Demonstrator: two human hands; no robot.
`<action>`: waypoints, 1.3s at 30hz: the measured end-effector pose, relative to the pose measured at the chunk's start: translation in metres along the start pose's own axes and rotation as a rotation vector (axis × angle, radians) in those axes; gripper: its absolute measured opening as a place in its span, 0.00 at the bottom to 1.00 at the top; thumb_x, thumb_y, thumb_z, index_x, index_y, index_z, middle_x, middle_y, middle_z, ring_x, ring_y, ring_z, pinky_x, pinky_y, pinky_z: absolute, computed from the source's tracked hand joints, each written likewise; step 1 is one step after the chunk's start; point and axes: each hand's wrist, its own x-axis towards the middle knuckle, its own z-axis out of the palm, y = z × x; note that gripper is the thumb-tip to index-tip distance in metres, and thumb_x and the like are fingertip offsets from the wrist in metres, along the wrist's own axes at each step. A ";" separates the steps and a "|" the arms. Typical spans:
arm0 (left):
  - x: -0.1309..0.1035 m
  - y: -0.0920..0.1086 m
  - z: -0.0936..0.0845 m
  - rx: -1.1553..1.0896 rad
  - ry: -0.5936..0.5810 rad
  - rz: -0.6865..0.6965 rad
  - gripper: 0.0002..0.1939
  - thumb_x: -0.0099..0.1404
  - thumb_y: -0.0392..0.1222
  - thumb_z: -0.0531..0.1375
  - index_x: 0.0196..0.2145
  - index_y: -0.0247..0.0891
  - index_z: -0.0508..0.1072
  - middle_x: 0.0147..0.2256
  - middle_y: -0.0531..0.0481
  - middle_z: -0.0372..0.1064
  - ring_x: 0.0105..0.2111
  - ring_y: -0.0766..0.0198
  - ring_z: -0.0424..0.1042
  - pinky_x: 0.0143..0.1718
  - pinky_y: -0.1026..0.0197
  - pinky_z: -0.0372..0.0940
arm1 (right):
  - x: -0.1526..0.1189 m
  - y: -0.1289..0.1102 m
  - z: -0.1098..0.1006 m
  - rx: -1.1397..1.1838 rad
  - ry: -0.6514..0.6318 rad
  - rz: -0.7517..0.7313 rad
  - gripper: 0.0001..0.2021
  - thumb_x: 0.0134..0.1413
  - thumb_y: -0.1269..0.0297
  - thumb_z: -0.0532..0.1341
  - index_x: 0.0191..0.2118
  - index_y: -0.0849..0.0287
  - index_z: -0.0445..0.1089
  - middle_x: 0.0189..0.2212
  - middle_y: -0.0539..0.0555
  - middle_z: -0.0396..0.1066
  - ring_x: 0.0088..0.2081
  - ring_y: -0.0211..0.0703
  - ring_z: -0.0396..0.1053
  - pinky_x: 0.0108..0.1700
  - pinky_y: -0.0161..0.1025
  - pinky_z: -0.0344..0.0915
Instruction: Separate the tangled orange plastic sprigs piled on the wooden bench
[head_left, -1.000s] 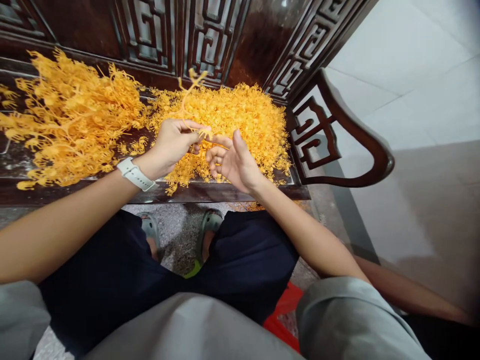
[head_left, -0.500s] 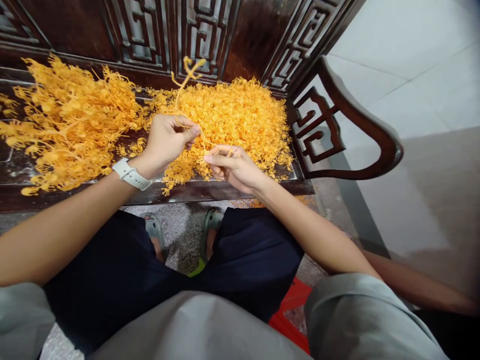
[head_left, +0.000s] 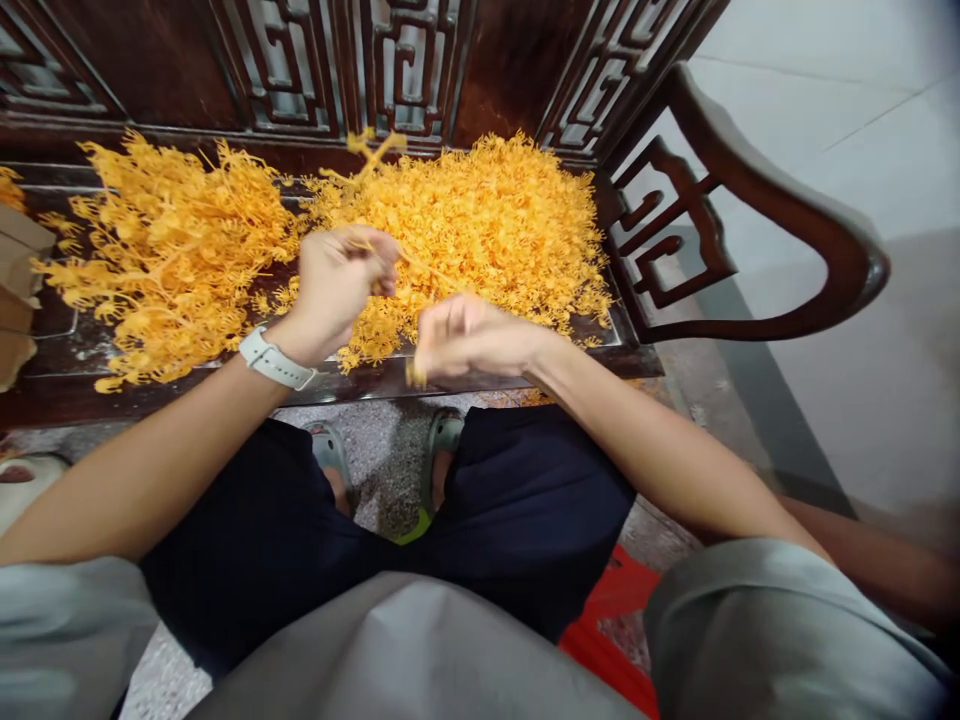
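Observation:
My left hand (head_left: 341,285), with a pale watch on its wrist, is closed on a thin orange stem (head_left: 365,165) whose forked top rises above the fingers. Lower and to the right, my right hand (head_left: 469,340) is blurred, its fingers pinched on a small yellow-orange piece (head_left: 415,374). The two hands are apart. Behind them a dense heap of small orange pieces (head_left: 510,225) lies on the dark wooden bench (head_left: 300,388). Left of my left hand is a looser pile of branched orange sprigs (head_left: 180,250).
The bench has a carved wooden back (head_left: 502,70) and a curved armrest (head_left: 810,230) at the right. A cardboard box (head_left: 19,270) stands at the left edge. Something red (head_left: 611,640) lies on the floor by my right leg.
My right hand has pulled away from the stem, downward, and now has a small piece at its fingertips. My left hand still holds the stem. The view has shifted slightly left.

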 end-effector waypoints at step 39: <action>0.027 0.022 -0.024 -0.514 0.095 -0.385 0.16 0.78 0.26 0.52 0.34 0.44 0.64 0.19 0.61 0.48 0.16 0.68 0.40 0.15 0.62 0.40 | 0.014 0.007 0.001 -0.481 0.569 -0.494 0.19 0.69 0.47 0.69 0.37 0.59 0.72 0.31 0.51 0.71 0.33 0.38 0.65 0.36 0.37 0.62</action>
